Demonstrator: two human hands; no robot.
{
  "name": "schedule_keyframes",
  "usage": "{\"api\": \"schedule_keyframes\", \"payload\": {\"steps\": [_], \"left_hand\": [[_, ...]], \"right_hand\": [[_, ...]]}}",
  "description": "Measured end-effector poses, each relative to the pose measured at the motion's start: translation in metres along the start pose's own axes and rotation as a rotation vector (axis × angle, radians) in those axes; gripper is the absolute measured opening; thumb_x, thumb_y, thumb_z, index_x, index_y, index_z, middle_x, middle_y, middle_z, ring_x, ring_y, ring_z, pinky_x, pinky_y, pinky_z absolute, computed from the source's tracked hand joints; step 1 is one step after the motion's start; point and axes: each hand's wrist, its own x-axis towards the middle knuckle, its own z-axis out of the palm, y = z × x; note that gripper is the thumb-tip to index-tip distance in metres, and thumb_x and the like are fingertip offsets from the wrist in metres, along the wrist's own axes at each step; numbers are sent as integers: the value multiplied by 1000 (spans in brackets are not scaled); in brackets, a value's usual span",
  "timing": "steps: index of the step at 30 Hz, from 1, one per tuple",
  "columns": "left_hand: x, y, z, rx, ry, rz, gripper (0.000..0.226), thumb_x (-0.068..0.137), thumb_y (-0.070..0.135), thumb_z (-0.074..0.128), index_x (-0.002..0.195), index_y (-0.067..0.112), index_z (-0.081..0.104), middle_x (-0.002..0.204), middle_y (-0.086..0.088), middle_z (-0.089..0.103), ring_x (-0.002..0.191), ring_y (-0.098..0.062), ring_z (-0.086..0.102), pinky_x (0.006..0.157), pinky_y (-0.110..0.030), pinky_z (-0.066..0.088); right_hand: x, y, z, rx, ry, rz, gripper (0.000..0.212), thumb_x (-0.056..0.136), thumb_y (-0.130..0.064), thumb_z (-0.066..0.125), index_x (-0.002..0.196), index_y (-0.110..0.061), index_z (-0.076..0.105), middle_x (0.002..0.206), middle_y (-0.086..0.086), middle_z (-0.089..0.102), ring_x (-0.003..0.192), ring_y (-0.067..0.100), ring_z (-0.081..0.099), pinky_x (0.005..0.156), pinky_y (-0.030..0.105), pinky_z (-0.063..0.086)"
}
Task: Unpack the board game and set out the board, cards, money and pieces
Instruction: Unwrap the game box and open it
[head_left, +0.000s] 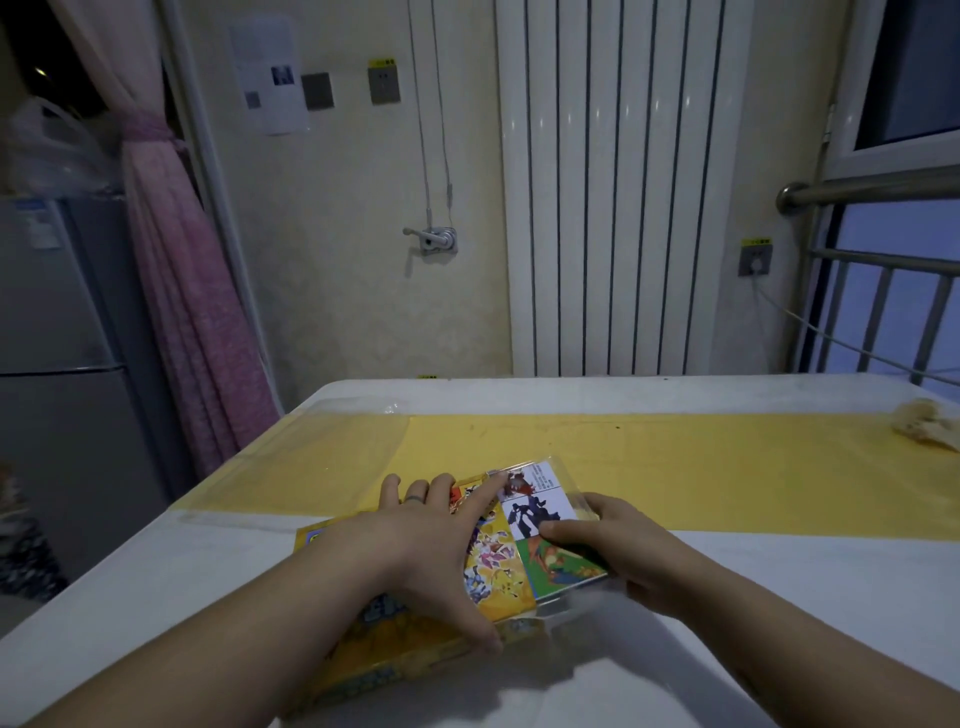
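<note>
The box (395, 644) lies near the front edge of the white surface (727, 597), with one clear-wrapped pack (540, 509) of pictures on top of it, jutting off to the right. The left hand (421, 540) presses flat on both, fingers (441, 488) spread wide and straight, one wearing a ring. The right hand (623, 551) grips the pack's right edge, thumb on top and the other fingers curled beneath.

One yellow strip (675, 467) runs across the surface behind them. A clear sheet (311, 457) lies over its left end, and a pale crumpled lump (927, 426) sits at its far right.

On the wall beyond are one white radiator (608, 208), three grey plates, a paper notice (270, 73) and a metal crank (431, 241). A pink curtain (176, 286) hangs at the left beside a grey fridge (52, 338).
</note>
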Motion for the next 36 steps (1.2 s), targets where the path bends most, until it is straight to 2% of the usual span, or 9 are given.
{"api": "schedule_keyframes", "payload": {"steps": [8, 13, 17, 19, 21, 23, 26, 32, 36], "left_hand": [[-9, -46, 4, -57, 92, -94, 132, 56, 78, 66, 137, 44, -32, 158, -8, -10, 145, -31, -5, 109, -60, -15], [-16, -81, 7, -332, 498, -213, 107, 66, 71, 65, 148, 40, 4, 158, 3, 12, 145, -16, 10, 114, -47, -5], [-12, -103, 26, -963, 991, -563, 89, 78, 46, 70, 148, 18, 23, 152, -10, 26, 140, -24, 23, 109, -33, 21], [-9, -101, 35, -1611, 900, -643, 79, 81, 41, 70, 145, 14, 30, 142, -10, 44, 127, -22, 44, 93, -32, 43], [-5, -92, 38, -2233, 638, -533, 50, 84, 39, 66, 125, 16, 51, 106, -4, 65, 85, -18, 64, 65, -28, 50], [1, -86, 38, -2500, 472, -416, 40, 87, 40, 61, 119, 16, 54, 98, -6, 59, 82, -22, 60, 79, -37, 48], [13, -84, 34, -2582, 605, -353, 35, 95, 27, 53, 124, 8, 52, 91, -9, 63, 84, -22, 60, 90, -42, 46], [34, -148, 41, -2620, 862, -526, 38, 97, 24, 51, 131, 8, 51, 88, -6, 62, 71, -17, 60, 43, -30, 53], [33, -199, 49, -2527, 955, -631, 38, 97, 25, 48, 134, 12, 48, 97, -4, 62, 71, -17, 59, 63, -37, 53]], "right_hand": [[16, -26, 6, 44, -90, 45, 19, 90, -13, 59, 106, -3, 58, 97, 18, 72, 78, 25, 70, 58, 26, 56], [36, -26, 16, 169, 70, 49, 27, 89, -19, 61, 109, -1, 58, 88, 15, 71, 57, 15, 64, 42, 19, 44], [46, -29, 30, 312, 203, -1, 24, 91, -16, 59, 109, 0, 56, 82, 15, 66, 41, 13, 59, 33, 17, 40], [49, -32, 43, 352, 234, -17, 26, 90, -15, 60, 111, 1, 54, 77, 13, 65, 39, 11, 59, 33, 18, 41], [52, -34, 59, 358, 232, -26, 28, 91, -14, 60, 113, 1, 54, 76, 11, 66, 41, 10, 60, 33, 18, 42], [54, -36, 74, 348, 201, -30, 26, 91, -14, 59, 112, 1, 55, 75, 11, 66, 41, 10, 61, 34, 17, 42], [60, -39, 93, 345, 154, -28, 23, 92, -13, 58, 110, 1, 55, 77, 13, 67, 42, 11, 61, 34, 17, 41], [80, -45, 99, 281, 153, -28, 28, 91, -16, 60, 111, 3, 56, 85, 15, 69, 51, 16, 61, 38, 20, 42], [92, -47, 89, 332, 180, -10, 16, 91, -15, 59, 88, 1, 57, 75, 15, 66, 48, 18, 56, 32, 18, 37]]}}
